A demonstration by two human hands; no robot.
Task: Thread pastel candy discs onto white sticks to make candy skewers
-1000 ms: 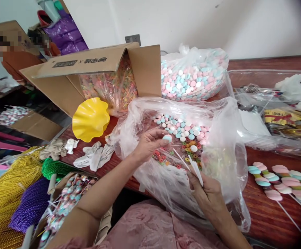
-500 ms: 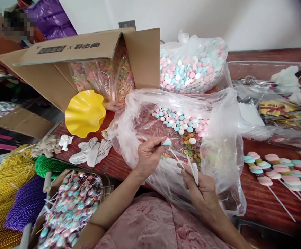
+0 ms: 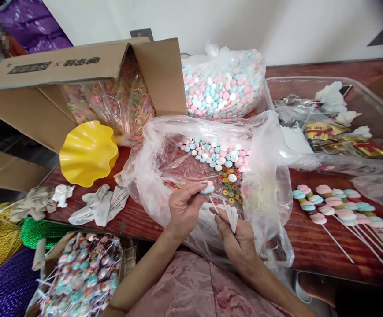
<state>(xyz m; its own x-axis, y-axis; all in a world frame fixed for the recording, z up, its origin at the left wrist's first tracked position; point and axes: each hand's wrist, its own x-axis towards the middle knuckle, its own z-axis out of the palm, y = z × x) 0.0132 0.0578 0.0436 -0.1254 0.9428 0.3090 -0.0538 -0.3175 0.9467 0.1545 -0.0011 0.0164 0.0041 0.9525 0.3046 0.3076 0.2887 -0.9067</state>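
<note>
Here, candy [image 3: 207, 188] is sitting at two o'clock from left hand [image 3: 184, 209] | it is pinching, barely parted | right hand [image 3: 239, 235] is curling snugly round white sticks [image 3: 232, 217]

From afar I am viewing a dusty-pink top [image 3: 178, 286], its cloth showing raised, tone-on-tone flowers. A vertical seam [image 3: 213, 286] is running down its front, while the left hand [image 3: 185, 208] and right hand [image 3: 239, 237] are showing bare.
</note>
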